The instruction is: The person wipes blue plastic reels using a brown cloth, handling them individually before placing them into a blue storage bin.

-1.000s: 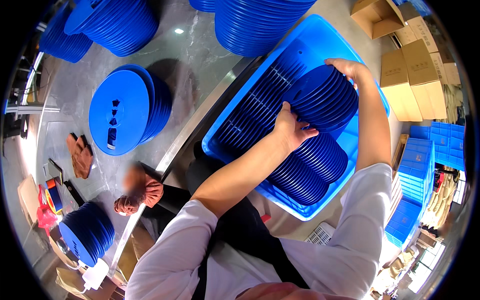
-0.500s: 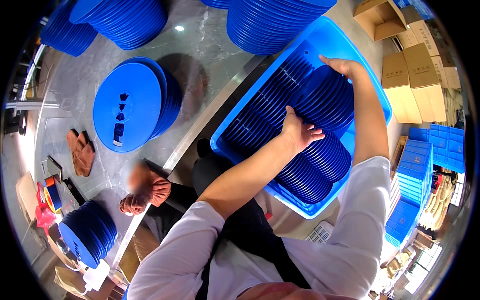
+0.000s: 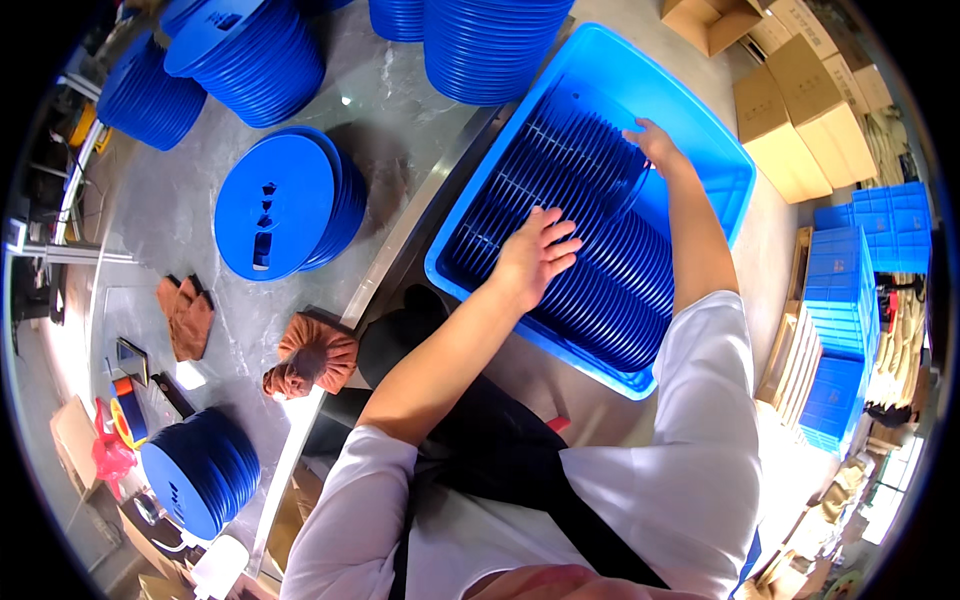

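The left hand lies flat, fingers spread, on the near face of a row of blue discs standing on edge in the blue crate. The right hand is bent over the row's far end, fingers curled on the disc rims; neither hand grips anything. Half a second ago both hands pressed a shorter bunch of discs; now they sit wider apart along the row. A stack of discs rests on the grey bench, beside brown cloths.
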`<state>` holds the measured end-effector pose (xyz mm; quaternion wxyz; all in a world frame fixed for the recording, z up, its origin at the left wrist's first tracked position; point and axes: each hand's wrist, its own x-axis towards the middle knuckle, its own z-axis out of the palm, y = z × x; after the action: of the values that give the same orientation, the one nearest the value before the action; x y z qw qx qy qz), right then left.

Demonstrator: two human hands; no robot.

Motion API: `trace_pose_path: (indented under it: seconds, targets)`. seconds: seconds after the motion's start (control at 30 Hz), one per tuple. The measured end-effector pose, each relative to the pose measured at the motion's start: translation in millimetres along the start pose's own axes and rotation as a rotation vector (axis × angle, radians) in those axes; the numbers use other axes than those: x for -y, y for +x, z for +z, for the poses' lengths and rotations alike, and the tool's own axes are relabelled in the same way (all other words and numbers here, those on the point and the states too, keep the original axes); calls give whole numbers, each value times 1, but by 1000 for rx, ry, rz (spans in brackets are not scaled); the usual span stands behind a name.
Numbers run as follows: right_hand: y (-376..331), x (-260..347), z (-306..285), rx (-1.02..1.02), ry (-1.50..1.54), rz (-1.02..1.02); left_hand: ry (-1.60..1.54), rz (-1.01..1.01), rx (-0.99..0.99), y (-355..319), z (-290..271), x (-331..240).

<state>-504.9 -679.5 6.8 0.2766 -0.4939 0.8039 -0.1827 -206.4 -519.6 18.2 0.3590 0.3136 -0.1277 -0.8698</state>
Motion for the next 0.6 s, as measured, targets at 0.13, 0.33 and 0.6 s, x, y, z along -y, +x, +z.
trace_pose_path:
  seconds: [0.13, 0.33, 0.6]
  targets:
    - [-35, -1, 4, -100, -166, -21, 124, 122, 103, -77, -30, -21]
    - [-70, 28, -45, -543, -7, -131, 201, 292, 96, -219, -83, -12]
    - [-57, -6, 51, -420, -23, -143, 48, 512, -243, -346, -145, 45]
